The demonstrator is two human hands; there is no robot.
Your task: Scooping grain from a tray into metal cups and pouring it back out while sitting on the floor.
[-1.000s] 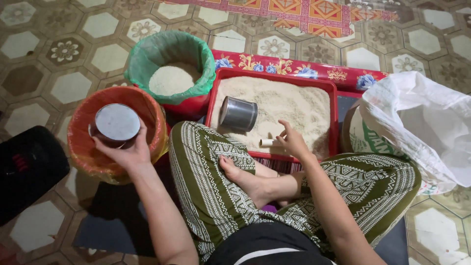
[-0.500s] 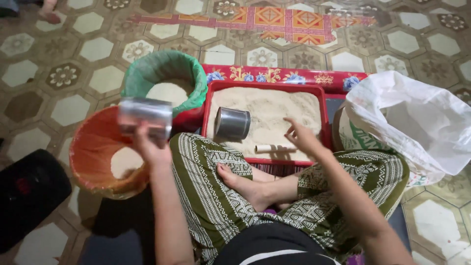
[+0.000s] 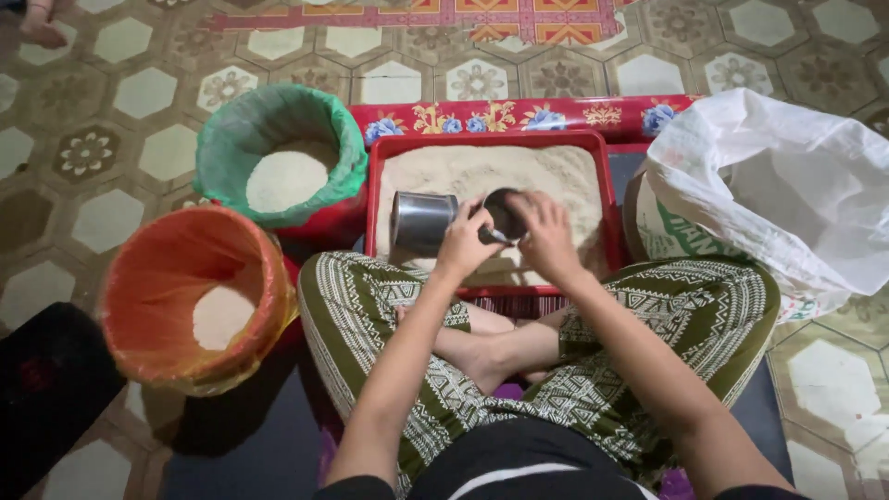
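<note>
I sit cross-legged in green patterned trousers in front of a red tray [image 3: 487, 140] filled with pale grain. My left hand [image 3: 466, 244] and my right hand [image 3: 548, 233] meet over the tray's near side, both on a small metal cup [image 3: 504, 214] whose dark mouth faces up towards me. My right hand's fingers curl over its rim. A second metal cup [image 3: 421, 222] lies on its side on the grain, just left of my left hand.
A green-lined bucket [image 3: 278, 153] of white grain stands left of the tray. An orange-lined bucket [image 3: 185, 296] sits nearer, by my left knee. A white sack [image 3: 778, 194] lies open on the right, a black object [image 3: 46, 389] at lower left. The floor is patterned tile.
My left hand lifted a metal cup out of the orange bucket and carried it right, to the tray. My right hand moved in from the grain and met it on the cup.
</note>
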